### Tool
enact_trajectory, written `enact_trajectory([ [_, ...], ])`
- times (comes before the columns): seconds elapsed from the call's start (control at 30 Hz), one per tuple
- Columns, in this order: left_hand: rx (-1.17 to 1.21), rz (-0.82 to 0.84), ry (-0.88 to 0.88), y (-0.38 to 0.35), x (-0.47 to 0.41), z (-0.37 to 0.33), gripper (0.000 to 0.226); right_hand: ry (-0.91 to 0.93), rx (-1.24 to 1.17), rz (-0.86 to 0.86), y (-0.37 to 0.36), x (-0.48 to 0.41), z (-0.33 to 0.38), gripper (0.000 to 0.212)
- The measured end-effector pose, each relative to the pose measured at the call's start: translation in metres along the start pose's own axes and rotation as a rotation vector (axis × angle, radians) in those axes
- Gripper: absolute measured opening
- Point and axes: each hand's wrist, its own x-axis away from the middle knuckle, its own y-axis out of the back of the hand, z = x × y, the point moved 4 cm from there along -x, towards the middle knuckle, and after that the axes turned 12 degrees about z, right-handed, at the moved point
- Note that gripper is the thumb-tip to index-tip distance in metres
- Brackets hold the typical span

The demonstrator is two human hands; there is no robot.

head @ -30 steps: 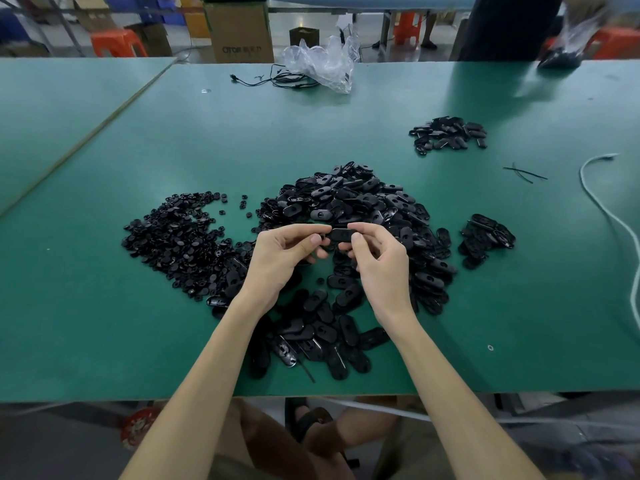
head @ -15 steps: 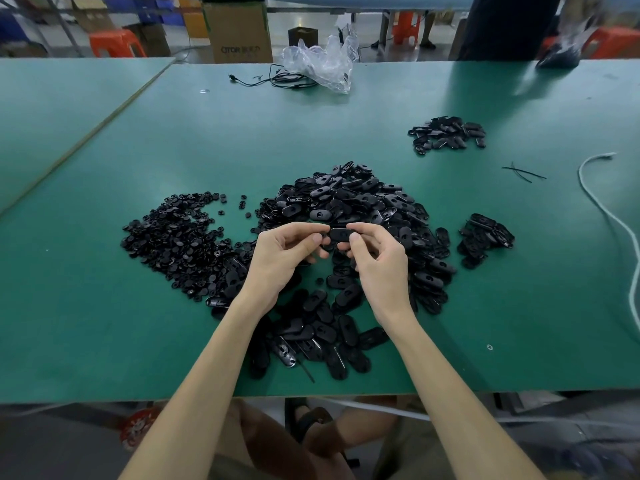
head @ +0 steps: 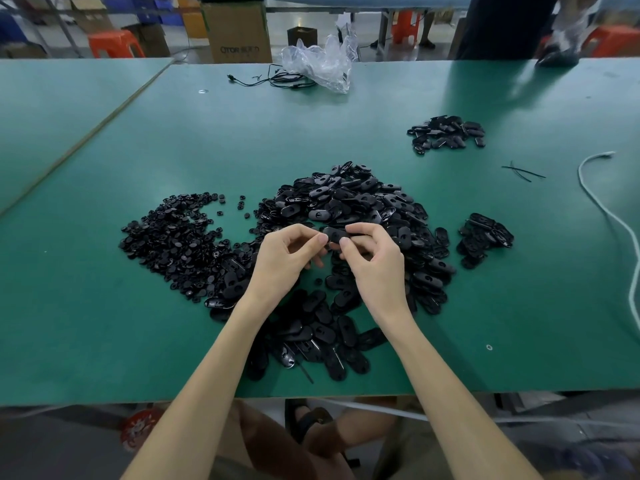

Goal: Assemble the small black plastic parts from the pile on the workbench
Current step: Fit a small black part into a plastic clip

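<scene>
**One oval part pinched between two hands above the pile**

Nearest, along the front edge of the green workbench (head: pixel 104 341): loose flat oval shells under both forearms, the near tail of the main pile (head: pixel 346 202).

Just above that pile, lifted clear of the bench: a black oval part (head: pixel 334 233), lying roughly level. Pinched at its left end by the curled thumb and forefinger of the left hand (head: pixel 280 261), and at its right end by the thumb and forefinger of the right hand (head: pixel 377 268). Remaining fingers of both folded underneath. Perhaps a smaller piece tucked behind the fingertips, but too hidden to tell.

Left of the hands, meeting the main pile's edge: a wide spread of small round pieces (head: pixel 173 240).

Right of the main pile and apart from it: a small heap (head: pixel 485 237) of oval parts.

Farther back on the right: a second heap (head: pixel 446 131), a few thin black ties (head: pixel 523 172), and a white cable (head: pixel 620 223) curving down the right side.

At the far edge: a crumpled clear plastic bag (head: pixel 318 62) beside a thin black cord (head: pixel 273 79).

Beyond the bench, on the floor: a cardboard box (head: pixel 237 32) and an orange stool (head: pixel 114 43).
</scene>
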Motion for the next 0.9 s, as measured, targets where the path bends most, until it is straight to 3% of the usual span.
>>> enact_trajectory([
  [0.9,-0.217,-0.010,0.013,-0.0025,0.0002,-0.0026,0.009,0.066,0.107,0.073,-0.0057,0.0014,0.0017,0.009],
])
